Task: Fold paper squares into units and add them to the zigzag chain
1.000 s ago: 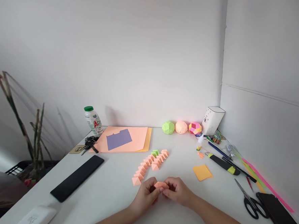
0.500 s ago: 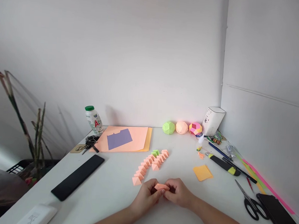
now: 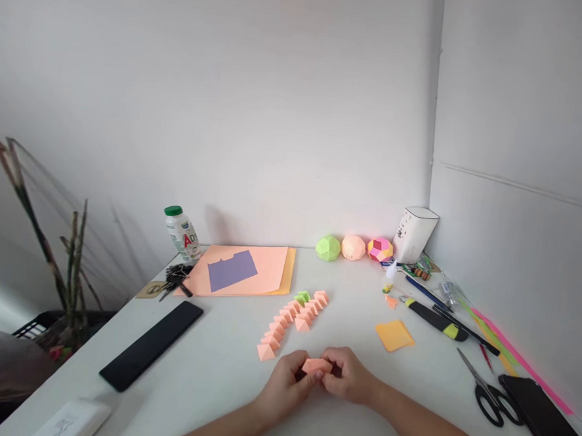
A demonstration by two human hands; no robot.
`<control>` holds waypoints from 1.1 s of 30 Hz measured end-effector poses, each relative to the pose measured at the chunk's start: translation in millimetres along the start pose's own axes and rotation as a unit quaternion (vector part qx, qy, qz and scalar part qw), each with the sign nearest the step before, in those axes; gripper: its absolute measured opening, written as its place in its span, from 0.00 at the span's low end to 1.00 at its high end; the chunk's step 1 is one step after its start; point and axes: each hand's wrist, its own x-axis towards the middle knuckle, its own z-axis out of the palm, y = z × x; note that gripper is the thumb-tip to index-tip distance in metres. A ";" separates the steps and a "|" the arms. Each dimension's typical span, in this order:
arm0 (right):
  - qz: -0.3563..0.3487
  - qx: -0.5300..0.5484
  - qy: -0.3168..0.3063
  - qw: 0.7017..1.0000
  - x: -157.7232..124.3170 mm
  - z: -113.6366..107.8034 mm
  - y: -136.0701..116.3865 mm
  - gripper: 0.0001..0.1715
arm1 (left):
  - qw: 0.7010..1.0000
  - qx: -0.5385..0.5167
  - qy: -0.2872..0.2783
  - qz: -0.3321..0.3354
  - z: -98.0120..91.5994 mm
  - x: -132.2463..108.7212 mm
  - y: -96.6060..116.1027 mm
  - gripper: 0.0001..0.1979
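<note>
Between both hands, just above the near part of the table, is a small folded piece of peach paper (image 3: 317, 365). My left hand (image 3: 285, 381) pinches its left end, with the thumb along the lower edge. My right hand (image 3: 350, 377) grips the right end with curled fingers, which hide part of it. Beyond my left hand, a row of folded peach paper pieces (image 3: 275, 330) slants away across the table, with a few green folded pieces (image 3: 302, 297) at its far end. A second, shorter peach row (image 3: 309, 312) lies beside it.
Yellow paper squares (image 3: 394, 335), a utility knife (image 3: 435, 319), scissors (image 3: 490, 394) and a black phone (image 3: 545, 414) lie to the right. A glue bottle (image 3: 390, 277) stands near three paper balls (image 3: 353, 247). Leftward are a black slab (image 3: 151, 345), peach sheets (image 3: 268, 269) and keys (image 3: 177, 277).
The folded peach paper has tilted slightly in my fingers, so more of its face shows. Both hands stay almost in place, and the things on the table have not moved.
</note>
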 end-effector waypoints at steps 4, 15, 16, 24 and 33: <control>-0.005 -0.005 0.002 1.000 -0.6 -0.3 0.7 0.12 | 1.000 0.017 0.005 0.009 -0.4 -0.4 -0.8 0.17; 0.031 0.052 0.007 0.998 1.1 -1.8 0.9 0.09 | 0.997 -0.075 -0.007 0.014 -2.0 -3.7 4.0 0.18; 0.032 0.060 0.008 0.998 1.2 -2.1 1.0 0.08 | 0.997 -0.076 -0.004 0.013 -2.4 -3.8 4.7 0.18; 0.013 0.134 0.020 0.991 -2.2 -3.5 -10.5 0.05 | 0.996 -0.091 -0.001 0.006 -3.6 -1.7 5.2 0.18; 0.019 0.139 -0.011 0.990 1.7 -2.1 0.1 0.16 | 0.998 -0.056 -0.023 0.026 -1.4 -0.8 0.7 0.17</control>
